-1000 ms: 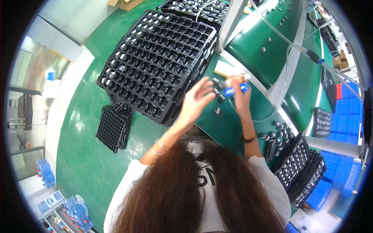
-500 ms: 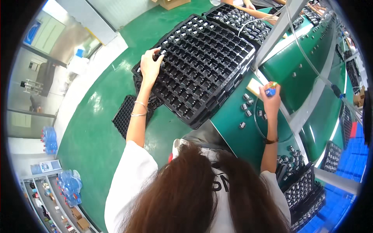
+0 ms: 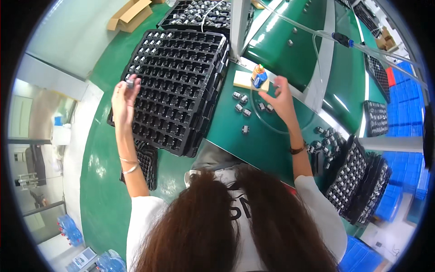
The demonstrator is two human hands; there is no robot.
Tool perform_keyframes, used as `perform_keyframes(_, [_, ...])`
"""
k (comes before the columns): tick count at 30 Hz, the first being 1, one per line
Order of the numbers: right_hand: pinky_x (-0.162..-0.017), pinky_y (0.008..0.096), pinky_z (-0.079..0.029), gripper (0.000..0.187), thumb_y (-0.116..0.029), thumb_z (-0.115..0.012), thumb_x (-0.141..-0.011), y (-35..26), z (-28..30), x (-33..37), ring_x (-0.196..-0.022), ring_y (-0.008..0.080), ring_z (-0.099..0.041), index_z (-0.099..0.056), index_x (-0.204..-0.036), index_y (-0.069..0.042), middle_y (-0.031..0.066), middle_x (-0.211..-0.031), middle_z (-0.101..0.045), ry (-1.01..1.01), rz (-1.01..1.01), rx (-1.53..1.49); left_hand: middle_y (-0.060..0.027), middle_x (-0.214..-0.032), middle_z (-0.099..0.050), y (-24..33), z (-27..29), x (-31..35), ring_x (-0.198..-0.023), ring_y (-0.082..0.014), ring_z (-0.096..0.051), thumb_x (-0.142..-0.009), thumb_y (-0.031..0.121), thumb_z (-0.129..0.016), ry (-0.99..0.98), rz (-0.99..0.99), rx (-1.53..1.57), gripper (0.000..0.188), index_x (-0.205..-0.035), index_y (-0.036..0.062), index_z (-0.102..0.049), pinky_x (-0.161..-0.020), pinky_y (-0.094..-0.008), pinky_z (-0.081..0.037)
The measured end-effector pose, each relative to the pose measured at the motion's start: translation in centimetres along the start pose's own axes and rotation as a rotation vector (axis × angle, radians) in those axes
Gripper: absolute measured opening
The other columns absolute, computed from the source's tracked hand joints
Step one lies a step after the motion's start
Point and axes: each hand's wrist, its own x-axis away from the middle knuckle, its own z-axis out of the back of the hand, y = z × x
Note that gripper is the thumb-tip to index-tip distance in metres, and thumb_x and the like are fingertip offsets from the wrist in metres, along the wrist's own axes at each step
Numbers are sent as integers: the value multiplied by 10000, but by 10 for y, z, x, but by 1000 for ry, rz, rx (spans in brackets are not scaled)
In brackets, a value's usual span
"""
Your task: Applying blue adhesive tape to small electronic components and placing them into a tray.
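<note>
My left hand (image 3: 123, 103) is closed at the left edge of a black compartment tray (image 3: 176, 86), pinching a small silver-and-black metal part (image 3: 130, 84). Rows along the tray's far left side hold similar parts; many other pockets have none showing. On the right, my right hand (image 3: 282, 103) is open, thumb and fingers apart, holding nothing. Just left of it a small blue bottle with an orange top (image 3: 259, 78) stands on a yellow pad (image 3: 243, 80). Several loose metal parts (image 3: 239, 107) lie on the green table near that hand.
A second tray heaped with parts (image 3: 195, 14) lies beyond. Clear tubing (image 3: 290, 20) crosses near a grey metal post (image 3: 239, 31). Filled trays (image 3: 348, 179) and a pile of parts (image 3: 327, 144) are at the right. An open cardboard box (image 3: 130, 16) stands on the floor at far left.
My right hand has let go of the blue bottle, which now stands on the yellow pad. My left hand now shows a metal part in its fingertips. The whole view has turned.
</note>
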Motion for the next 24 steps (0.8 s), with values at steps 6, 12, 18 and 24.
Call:
perform_keyframes(6, [-659,323,-461,468,-234,-750,-712,2,-35,-36,-747,205,-595,-512,-1038,3,123,-887,-606,96,72,93,-187,-1043,-580,-40,-97,78,-880,-189,-598,-955,182,-430,-229,522,532,242,-1010,-30,-532,-781,-225,-534])
perform_keyframes(12, [-670,344,-478,308,-265,-670,-782,51,-26,-97,-760,278,-627,-594,-961,-25,166,-827,-623,279,112,-30,-105,-1069,-537,-73,-144,133,-919,-151,-533,-930,198,-499,-333,675,501,391,-1244,-25,-435,-831,-201,-469])
perform_keyframes(18, [-713,405,-472,377,-388,-621,-796,106,19,-166,-804,351,-619,-586,-996,-70,168,-829,-642,403,-5,272,-54,-1057,-565,-81,-152,140,-937,-131,-536,-920,205,-521,-353,673,477,408,-1264,-1,-443,-864,-205,-429])
perform_keyframes(24, [-722,448,-472,402,-420,-584,-810,121,18,-169,-824,379,-610,-559,-1041,-92,180,-831,-642,380,-68,396,-29,-1014,-602,-102,-158,140,-929,-112,-547,-914,186,-537,-246,594,416,261,-1114,20,-551,-853,-220,-425])
